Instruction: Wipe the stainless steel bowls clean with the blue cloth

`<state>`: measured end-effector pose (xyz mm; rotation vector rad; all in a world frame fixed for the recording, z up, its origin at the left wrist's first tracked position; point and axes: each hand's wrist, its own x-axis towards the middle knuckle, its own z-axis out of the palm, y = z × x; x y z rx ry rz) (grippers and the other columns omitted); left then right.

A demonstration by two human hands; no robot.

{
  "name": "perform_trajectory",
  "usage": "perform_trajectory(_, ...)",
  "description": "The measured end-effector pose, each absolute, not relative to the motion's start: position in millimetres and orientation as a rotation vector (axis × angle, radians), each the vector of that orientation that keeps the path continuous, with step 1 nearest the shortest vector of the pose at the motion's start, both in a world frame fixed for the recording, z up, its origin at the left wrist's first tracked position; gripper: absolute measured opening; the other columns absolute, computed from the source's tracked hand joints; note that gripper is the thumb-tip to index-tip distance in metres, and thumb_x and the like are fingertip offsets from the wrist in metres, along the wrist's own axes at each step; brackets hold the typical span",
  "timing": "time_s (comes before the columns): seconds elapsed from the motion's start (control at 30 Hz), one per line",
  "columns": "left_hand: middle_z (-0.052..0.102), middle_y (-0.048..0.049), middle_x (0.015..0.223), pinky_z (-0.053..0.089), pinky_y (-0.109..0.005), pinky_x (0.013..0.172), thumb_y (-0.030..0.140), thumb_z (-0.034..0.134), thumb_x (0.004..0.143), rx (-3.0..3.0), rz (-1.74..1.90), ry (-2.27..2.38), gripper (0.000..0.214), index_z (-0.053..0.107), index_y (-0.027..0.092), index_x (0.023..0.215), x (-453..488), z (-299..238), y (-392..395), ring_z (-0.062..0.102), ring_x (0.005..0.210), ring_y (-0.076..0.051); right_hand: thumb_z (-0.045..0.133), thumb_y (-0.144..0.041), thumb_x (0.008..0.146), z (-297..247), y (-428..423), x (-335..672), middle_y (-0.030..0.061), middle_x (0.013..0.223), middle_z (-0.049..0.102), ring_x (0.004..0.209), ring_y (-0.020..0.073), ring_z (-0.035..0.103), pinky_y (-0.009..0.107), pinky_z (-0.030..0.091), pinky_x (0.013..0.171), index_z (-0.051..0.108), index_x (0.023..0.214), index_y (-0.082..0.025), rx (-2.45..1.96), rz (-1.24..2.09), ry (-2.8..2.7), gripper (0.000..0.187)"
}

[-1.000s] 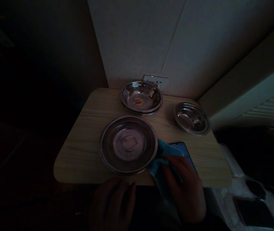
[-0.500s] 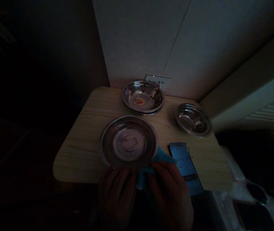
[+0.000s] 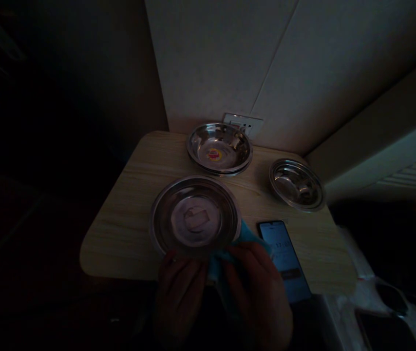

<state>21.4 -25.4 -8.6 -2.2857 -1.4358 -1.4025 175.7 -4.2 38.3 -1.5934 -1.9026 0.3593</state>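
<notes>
A large steel plate [image 3: 194, 217] lies near the front of a small wooden table [image 3: 127, 214]. My left hand [image 3: 180, 297] sits at the plate's near rim, fingers curled toward a blue cloth [image 3: 230, 246]. Beside it, my right hand [image 3: 261, 292] is closed on the same cloth, which bunches against the plate's right front edge. The scene is very dark, so the fingertips are hard to make out.
Stacked steel bowls [image 3: 218, 148] with a sticker inside stand at the back by a wall socket [image 3: 242, 123]. A smaller steel bowl [image 3: 296, 184] is at the back right. A lit phone [image 3: 284, 258] lies at the front right edge. Walls close in behind.
My right hand moved left off the phone, bringing the cloth to the plate's front edge. My left hand rose from below the table edge to meet the cloth.
</notes>
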Motion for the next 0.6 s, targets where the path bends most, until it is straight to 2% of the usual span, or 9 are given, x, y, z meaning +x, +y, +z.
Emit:
perform_trajectory(0.17,0.068,-0.0046,0.082,0.040,-0.045,0.099,0.001,0.059,0.077,-2.303,-1.330,-1.426,0.022,0.066,0.013,0.094,21,-8,-23,0.058,0.087,-0.015,0.048,-0.021,0.086,39,3,180,0.0078,0.085,0.063,0.077,0.0212,0.061,0.036,0.051,0.069,0.063,0.089,-0.018,-1.615,0.305,-1.918,0.015)
perform_trajectory(0.33,0.067,-0.0074,0.083,0.043,-0.046,0.096,0.002,0.056,0.078,-2.319,-1.368,-1.370,0.017,0.065,0.011,0.089,17,-9,-22,0.058,0.091,-0.017,0.046,-0.017,0.086,38,-1,176,0.0076,0.086,0.063,0.078,0.0202,0.060,0.034,0.052,0.066,0.062,0.094,-0.018,-1.563,0.334,-1.955,0.018)
perform_trajectory(0.5,0.067,-0.0046,0.080,0.043,-0.044,0.097,0.000,0.061,0.074,-2.315,-1.330,-1.382,0.021,0.066,0.011,0.091,15,-7,-18,0.058,0.083,-0.014,0.049,-0.019,0.085,39,12,186,0.0084,0.085,0.063,0.078,0.0215,0.060,0.036,0.051,0.070,0.063,0.089,-0.017,-1.609,0.304,-1.943,0.014)
perform_trajectory(0.6,0.066,-0.0063,0.081,0.043,-0.047,0.095,-0.001,0.061,0.074,-2.323,-1.357,-1.359,0.019,0.066,0.009,0.089,13,-7,-15,0.057,0.085,-0.016,0.049,-0.018,0.085,40,13,184,0.0081,0.085,0.062,0.078,0.0213,0.060,0.035,0.051,0.069,0.063,0.089,-0.017,-1.601,0.303,-1.958,0.015)
